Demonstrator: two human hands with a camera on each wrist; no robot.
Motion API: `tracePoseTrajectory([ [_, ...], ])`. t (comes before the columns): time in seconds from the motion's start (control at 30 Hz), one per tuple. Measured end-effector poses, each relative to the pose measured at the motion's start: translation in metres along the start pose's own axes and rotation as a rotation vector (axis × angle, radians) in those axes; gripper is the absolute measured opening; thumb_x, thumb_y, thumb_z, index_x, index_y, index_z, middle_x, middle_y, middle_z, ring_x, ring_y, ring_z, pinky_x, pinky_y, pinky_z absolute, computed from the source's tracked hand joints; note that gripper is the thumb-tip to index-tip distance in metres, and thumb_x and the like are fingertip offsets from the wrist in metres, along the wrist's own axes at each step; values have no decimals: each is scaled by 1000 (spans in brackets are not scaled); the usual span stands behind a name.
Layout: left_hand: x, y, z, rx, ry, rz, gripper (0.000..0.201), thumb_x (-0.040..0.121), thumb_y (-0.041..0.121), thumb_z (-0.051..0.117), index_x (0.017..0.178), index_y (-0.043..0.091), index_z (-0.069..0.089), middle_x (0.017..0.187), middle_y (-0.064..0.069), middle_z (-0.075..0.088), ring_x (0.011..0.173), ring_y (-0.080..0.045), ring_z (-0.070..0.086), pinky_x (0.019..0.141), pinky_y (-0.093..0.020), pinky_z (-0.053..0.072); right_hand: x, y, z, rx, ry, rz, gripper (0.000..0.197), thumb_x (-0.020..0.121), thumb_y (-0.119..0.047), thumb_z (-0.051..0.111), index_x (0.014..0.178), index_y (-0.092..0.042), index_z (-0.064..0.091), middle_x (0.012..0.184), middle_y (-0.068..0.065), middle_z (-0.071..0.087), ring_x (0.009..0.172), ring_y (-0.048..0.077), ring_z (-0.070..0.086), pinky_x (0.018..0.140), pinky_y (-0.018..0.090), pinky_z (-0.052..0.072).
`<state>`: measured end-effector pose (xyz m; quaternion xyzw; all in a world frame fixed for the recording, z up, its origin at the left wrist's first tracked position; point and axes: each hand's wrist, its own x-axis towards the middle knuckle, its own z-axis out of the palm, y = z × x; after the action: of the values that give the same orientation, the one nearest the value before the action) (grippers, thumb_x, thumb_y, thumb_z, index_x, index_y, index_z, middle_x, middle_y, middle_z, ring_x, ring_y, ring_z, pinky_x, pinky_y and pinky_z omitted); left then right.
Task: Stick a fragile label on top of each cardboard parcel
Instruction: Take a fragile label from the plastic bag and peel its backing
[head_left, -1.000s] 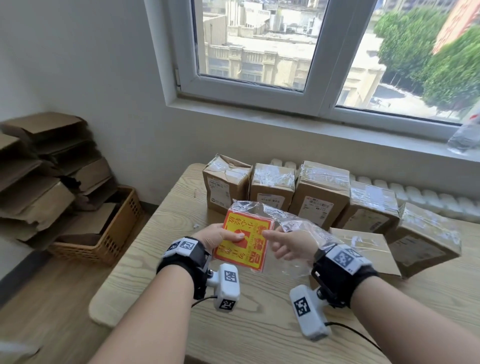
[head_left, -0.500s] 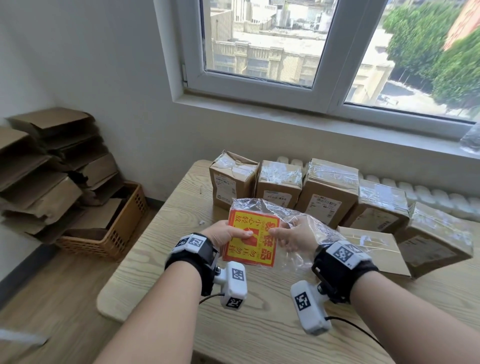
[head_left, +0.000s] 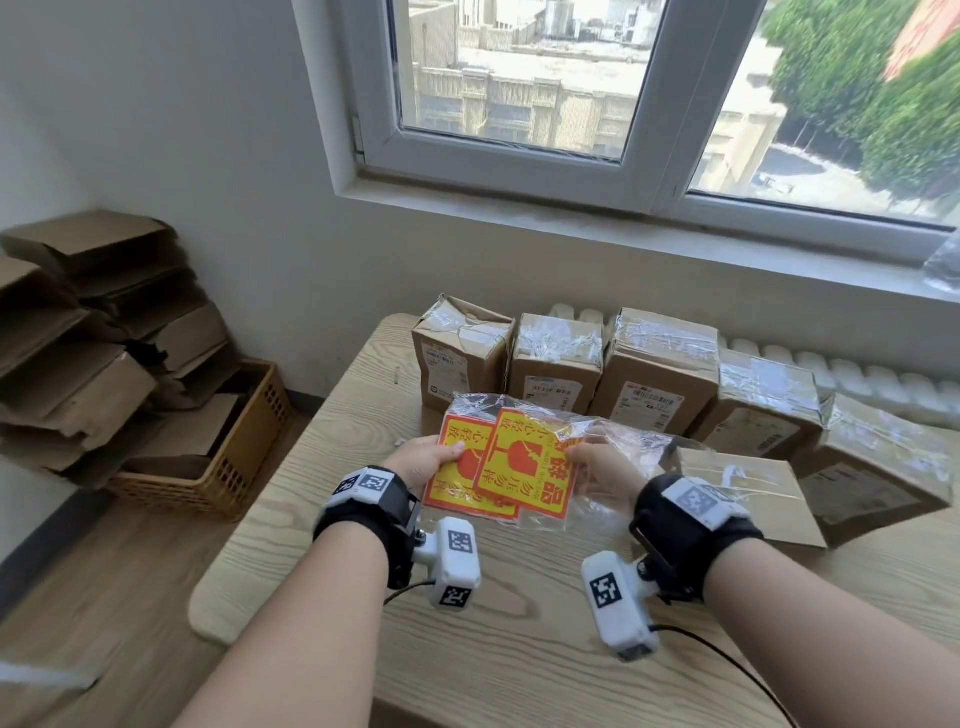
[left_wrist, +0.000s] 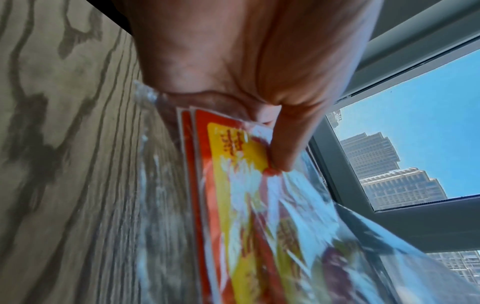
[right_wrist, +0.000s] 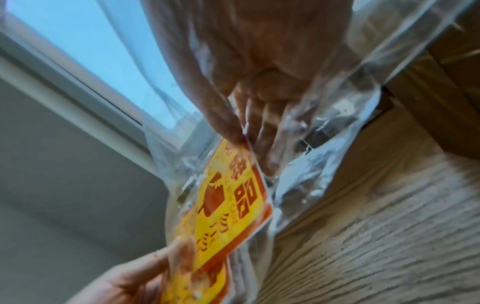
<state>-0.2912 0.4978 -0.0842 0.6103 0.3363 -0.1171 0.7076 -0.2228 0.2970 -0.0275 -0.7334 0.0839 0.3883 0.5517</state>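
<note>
A stack of yellow-and-red fragile labels (head_left: 457, 486) sits in a clear plastic bag (head_left: 628, 441) held above the table. My left hand (head_left: 451, 453) pinches the stack's left edge through the bag; the left wrist view shows its thumb (left_wrist: 281, 148) pressed on the labels (left_wrist: 233, 185). My right hand (head_left: 577, 455) is inside the bag and pinches the top label (head_left: 524, 467), which is offset to the right of the stack. In the right wrist view the right hand (right_wrist: 237, 135) grips that label (right_wrist: 233, 203). Several taped cardboard parcels (head_left: 660, 364) stand in a row behind.
A flat parcel (head_left: 743, 488) lies just right of my right hand on the wooden table (head_left: 519, 649). Left of the table, on the floor, is a wicker basket (head_left: 234, 457) with flattened cardboard (head_left: 78, 364) piled by it. The window sill (head_left: 623, 228) runs above the parcels.
The right hand has drawn the top label to the right, off the stack, inside the bag. The left hand keeps its hold on the stack.
</note>
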Motion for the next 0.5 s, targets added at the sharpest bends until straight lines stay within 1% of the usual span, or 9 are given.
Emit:
tracePoseTrajectory([
  [0.03, 3, -1, -3, 34, 29, -4, 13, 97, 11, 52, 98, 3, 62, 96, -21, 67, 93, -35, 64, 95, -54, 49, -1, -1, -3, -51, 18, -10, 24, 98, 3, 34, 79, -6, 45, 75, 9, 54, 70, 18, 56, 74, 27, 51],
  [0.07, 11, -5, -5, 64, 68, -14, 18, 97, 12, 52, 103, -1, 63, 98, -22, 67, 94, -35, 65, 96, -54, 48, 0, 0, -7, -78, 53, -39, 17, 97, 2, 39, 84, -2, 51, 77, 11, 59, 71, 19, 60, 70, 27, 54],
  [0.1, 19, -7, -8, 124, 117, -30, 26, 97, 13, 53, 113, -6, 61, 103, -23, 66, 100, -37, 64, 97, -53, 48, 3, 1, -11, -97, 95, -75, 9, 95, 0, 46, 93, 2, 55, 82, 14, 65, 75, 22, 65, 71, 32, 57],
  [0.17, 23, -8, -12, 356, 203, -103, 41, 97, 18, 54, 127, -9, 54, 124, -22, 61, 116, -35, 59, 101, -40, 45, 11, 4, -18, -166, 180, -132, 14, 92, -4, 56, 106, 0, 58, 93, 15, 70, 85, 27, 70, 79, 45, 59],
  [0.2, 22, -8, -13, 519, 244, -159, 43, 98, 21, 51, 130, -8, 52, 131, -19, 57, 121, -32, 55, 100, -33, 44, 12, 5, -20, -227, 224, -149, 12, 92, -5, 57, 104, -5, 59, 94, 13, 70, 86, 26, 70, 81, 46, 58],
  [0.3, 29, -18, -18, 823, 320, -243, 41, 103, 25, 40, 133, -1, 50, 139, -14, 52, 128, -25, 50, 98, -27, 39, 13, 7, -24, -363, 316, -184, 13, 92, -9, 53, 86, -20, 58, 92, 5, 70, 84, 21, 70, 81, 43, 59],
  [0.37, 31, -30, -21, 931, 307, -303, 39, 102, 25, 38, 128, 2, 56, 133, -12, 57, 123, -24, 55, 96, -28, 43, 15, 8, -27, -399, 373, -203, 19, 92, -12, 52, 79, -25, 58, 89, 3, 69, 84, 20, 69, 80, 41, 58],
  [0.47, 56, -58, -31, 1038, 273, -317, 27, 94, 23, 47, 109, 8, 64, 105, -8, 62, 103, -26, 62, 81, -26, 51, 14, 8, -31, -443, 417, -239, 12, 90, -18, 56, 86, -25, 65, 89, 0, 70, 84, 19, 68, 77, 36, 58],
  [0.5, 70, -71, -36, 1083, 247, -298, 20, 94, 21, 49, 104, 11, 63, 103, -7, 61, 101, -25, 62, 78, -23, 51, 13, 8, -32, -452, 418, -251, 11, 91, -20, 57, 87, -25, 66, 88, -1, 70, 84, 18, 68, 76, 35, 58],
])
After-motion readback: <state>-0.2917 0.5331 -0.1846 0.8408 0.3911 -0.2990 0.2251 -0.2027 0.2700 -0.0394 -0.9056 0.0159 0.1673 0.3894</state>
